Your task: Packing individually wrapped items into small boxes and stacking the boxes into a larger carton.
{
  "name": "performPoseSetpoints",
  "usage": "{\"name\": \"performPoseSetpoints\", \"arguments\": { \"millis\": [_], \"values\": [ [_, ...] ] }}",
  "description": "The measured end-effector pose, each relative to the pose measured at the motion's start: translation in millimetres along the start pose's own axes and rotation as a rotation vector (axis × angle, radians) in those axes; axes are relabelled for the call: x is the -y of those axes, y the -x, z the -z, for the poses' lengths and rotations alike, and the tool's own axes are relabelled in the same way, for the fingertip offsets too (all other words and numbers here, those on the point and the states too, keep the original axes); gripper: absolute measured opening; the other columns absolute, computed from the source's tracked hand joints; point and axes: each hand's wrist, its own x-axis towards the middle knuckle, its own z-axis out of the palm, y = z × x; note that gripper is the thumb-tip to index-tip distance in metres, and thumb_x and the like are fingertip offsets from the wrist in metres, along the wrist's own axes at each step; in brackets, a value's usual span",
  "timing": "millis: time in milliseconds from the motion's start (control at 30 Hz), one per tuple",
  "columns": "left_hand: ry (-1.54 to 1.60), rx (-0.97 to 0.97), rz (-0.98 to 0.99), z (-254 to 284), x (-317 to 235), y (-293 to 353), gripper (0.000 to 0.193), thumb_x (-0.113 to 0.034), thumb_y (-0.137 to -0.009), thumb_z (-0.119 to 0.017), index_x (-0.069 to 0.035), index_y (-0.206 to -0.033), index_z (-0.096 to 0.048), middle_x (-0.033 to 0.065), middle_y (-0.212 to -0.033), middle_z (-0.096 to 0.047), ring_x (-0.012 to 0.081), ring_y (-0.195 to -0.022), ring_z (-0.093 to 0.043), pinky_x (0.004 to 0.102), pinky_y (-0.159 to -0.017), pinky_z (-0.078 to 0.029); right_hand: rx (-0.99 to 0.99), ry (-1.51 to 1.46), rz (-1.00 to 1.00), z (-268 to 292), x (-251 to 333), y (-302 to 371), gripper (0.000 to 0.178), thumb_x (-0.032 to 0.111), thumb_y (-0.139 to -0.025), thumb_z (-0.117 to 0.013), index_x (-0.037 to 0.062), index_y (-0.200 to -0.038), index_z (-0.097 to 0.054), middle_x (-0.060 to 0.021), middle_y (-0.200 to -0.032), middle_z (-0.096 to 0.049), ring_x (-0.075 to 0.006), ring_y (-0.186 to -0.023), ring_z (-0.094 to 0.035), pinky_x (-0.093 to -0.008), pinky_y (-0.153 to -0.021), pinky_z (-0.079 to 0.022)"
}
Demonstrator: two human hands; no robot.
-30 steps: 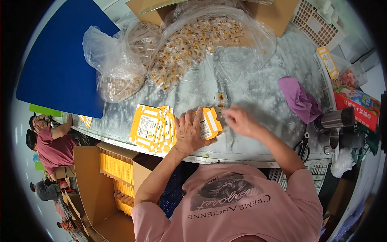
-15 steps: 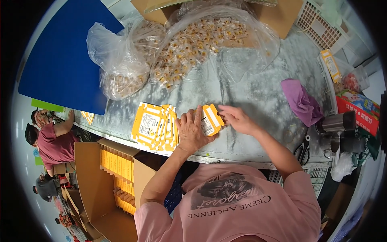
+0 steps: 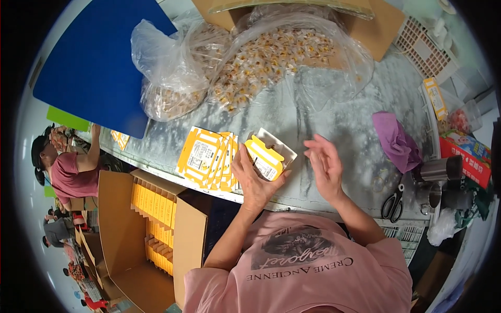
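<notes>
A small yellow and white carton (image 3: 265, 158) stands popped into box shape, its white inside showing at the open far end. My left hand (image 3: 254, 180) grips it, thumb along the near side and fingers along the left. To its right, my right hand (image 3: 324, 166) hovers apart from the carton, fingers spread with nothing in them. Left of my left hand lies a fanned stack of flat yellow and white cartons (image 3: 203, 152). Beyond the hands, an opened clear plastic bag (image 3: 271, 60) spills many small individually wrapped pieces onto the table.
A large cardboard box (image 3: 189, 235) with rows of yellow cartons stands at lower left. A blue board (image 3: 99, 68) covers the far left. On the right lie a purple cloth (image 3: 395, 141), black scissors (image 3: 394, 205) and a metal cup (image 3: 438, 169). A co-worker (image 3: 73, 175) sits far left.
The flattened carton in my left hand has opened into a box shape and tilted. My right hand has drawn back from its edge and turned, fingers spread.
</notes>
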Motion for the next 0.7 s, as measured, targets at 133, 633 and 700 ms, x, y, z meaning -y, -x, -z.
{"name": "performPoseSetpoints", "arguments": {
  "millis": [133, 633, 700],
  "values": [
    [0.035, 0.023, -0.003, -29.5, -20.0, 2.1, 0.129, -0.048, -0.062, -0.087, 0.006, -0.153, -0.013, 0.0326, -0.137, -0.032, 0.0462, -0.124, -0.034, 0.0559, -0.105, -0.028, 0.105, 0.081, -0.065, -23.1, -27.8, 26.4, 0.062, 0.015, -0.098, -0.059, -0.0045, -0.147, -0.026, -0.0163, -0.116, -0.060, -0.0218, -0.102, -0.061, -0.0340, -0.089, -0.049],
    [0.567, 0.348, 0.313, 26.2, -21.6, 53.7, 0.045, -0.026, -0.106, -0.044, 0.001, -0.142, -0.039, 0.0176, -0.106, -0.054, 0.0244, -0.089, -0.059, 0.0329, -0.079, -0.050, 0.169, -0.080, -0.253, -3.7, -19.0, 65.0, 0.040, 0.023, -0.108, -0.040, -0.0019, -0.138, -0.047, -0.0102, -0.130, -0.056, -0.0125, -0.112, -0.054, -0.0248, -0.096, -0.043],
    [0.571, 0.367, 0.375, 29.2, -17.8, 56.4, 0.029, -0.023, -0.107, -0.044, 0.001, -0.118, -0.056, 0.0146, -0.093, -0.053, 0.0228, -0.077, -0.057, 0.0334, -0.072, -0.048, 0.239, -0.053, -0.280, -1.2, -17.5, 67.9, 0.033, 0.022, -0.108, -0.040, -0.0021, -0.127, -0.053, -0.0082, -0.113, -0.062, -0.0122, -0.100, -0.058, -0.0238, -0.087, -0.046]
  ]
}}
